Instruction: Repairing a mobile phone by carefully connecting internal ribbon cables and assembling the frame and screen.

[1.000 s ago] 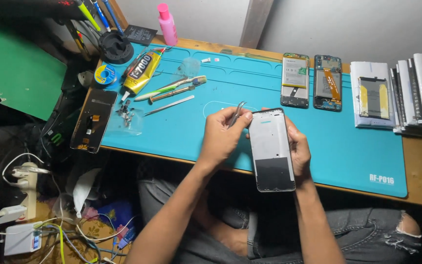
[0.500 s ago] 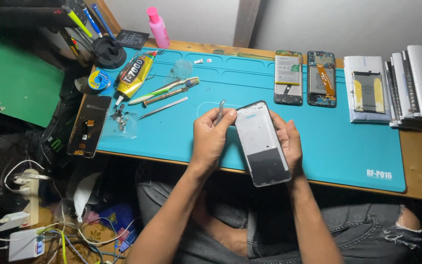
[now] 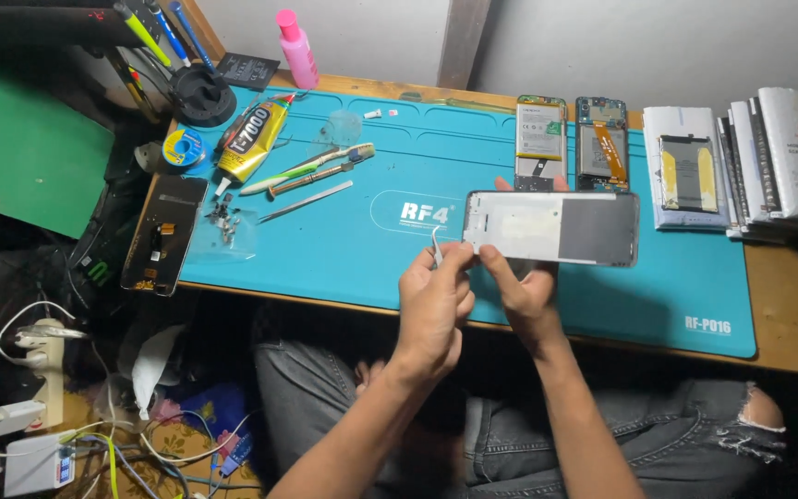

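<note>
Phone frame (image 3: 551,228) sits mid-picture, held level above the blue mat (image 3: 371,249); the right hand (image 3: 521,291) closes its grip on the lower edge, fingers behind. The left hand (image 3: 433,300) pinches tweezers (image 3: 436,248) at the frame's left end. Behind, two opened phones (image 3: 540,140) lie side by side. Upper left: one glue tube (image 3: 253,139), one toothbrush (image 3: 307,169), one pink bottle (image 3: 297,48). Boxes (image 3: 778,152) stack on the tabletop (image 3: 782,314) at right.
</note>
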